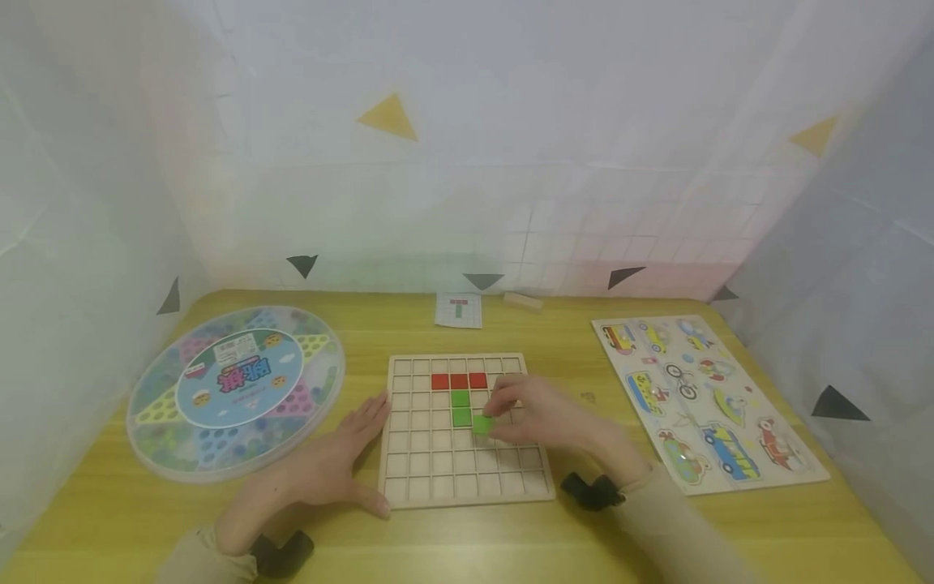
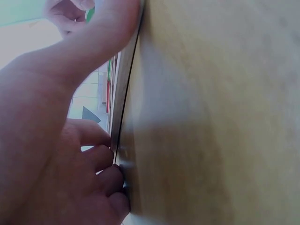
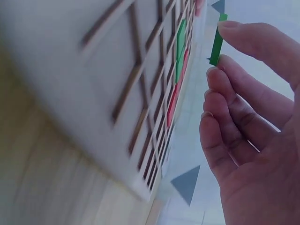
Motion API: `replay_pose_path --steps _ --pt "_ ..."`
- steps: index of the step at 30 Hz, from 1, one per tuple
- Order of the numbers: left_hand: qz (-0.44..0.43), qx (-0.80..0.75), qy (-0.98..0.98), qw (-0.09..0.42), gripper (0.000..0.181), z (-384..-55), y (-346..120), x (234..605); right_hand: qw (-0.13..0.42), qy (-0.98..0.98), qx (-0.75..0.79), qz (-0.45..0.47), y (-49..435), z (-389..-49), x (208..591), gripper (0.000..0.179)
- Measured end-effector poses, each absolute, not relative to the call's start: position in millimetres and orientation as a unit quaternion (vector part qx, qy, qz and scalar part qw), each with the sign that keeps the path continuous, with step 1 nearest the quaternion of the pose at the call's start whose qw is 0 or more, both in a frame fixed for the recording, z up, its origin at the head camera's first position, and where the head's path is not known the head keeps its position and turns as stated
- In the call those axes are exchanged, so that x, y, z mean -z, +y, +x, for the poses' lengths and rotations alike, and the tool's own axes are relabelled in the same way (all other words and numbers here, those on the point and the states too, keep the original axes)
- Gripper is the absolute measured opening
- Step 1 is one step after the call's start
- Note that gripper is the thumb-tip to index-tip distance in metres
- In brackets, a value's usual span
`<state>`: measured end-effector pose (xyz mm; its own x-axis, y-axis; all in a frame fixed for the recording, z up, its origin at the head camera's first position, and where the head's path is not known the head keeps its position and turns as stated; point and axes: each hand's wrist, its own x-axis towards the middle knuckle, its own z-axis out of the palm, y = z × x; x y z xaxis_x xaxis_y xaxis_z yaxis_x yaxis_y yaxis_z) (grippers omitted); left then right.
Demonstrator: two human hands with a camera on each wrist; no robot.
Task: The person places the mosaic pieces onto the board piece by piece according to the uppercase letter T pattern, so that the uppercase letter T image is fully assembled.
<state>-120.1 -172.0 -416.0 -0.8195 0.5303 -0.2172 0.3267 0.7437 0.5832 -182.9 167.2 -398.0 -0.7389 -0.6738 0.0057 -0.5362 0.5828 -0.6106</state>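
Observation:
A wooden grid board [image 1: 430, 462] lies in the middle of the table. In its second row from the far side sit three red square tiles [image 1: 459, 381], with two green square tiles [image 1: 460, 407] in a column below the middle one. Between thumb and fingertips my right hand [image 1: 543, 414] pinches another green tile [image 3: 218, 40], held on edge above the board in the right wrist view. My left hand [image 1: 328, 458] rests at the board's left side, fingers along the edge and thumb at the near left corner.
Behind the board lie a small pattern card [image 1: 459, 312] with a red and green T and a small wooden block [image 1: 523, 301]. A round Chinese checkers set [image 1: 160, 446] is at the left. A vehicle picture puzzle [image 1: 620, 357] lies at the right. White walls enclose the table [image 1: 481, 547].

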Motion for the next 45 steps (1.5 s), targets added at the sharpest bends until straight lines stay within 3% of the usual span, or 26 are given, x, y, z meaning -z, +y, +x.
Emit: replay_pose_path --steps 12,45 --pt "0.231 -0.277 0.912 0.193 0.135 -120 -171 415 0.120 0.859 0.329 -0.374 142 -185 400 0.013" --pt "0.222 -0.268 0.918 0.192 0.135 -121 -171 415 0.132 0.870 0.284 -0.380 139 -189 419 0.016"
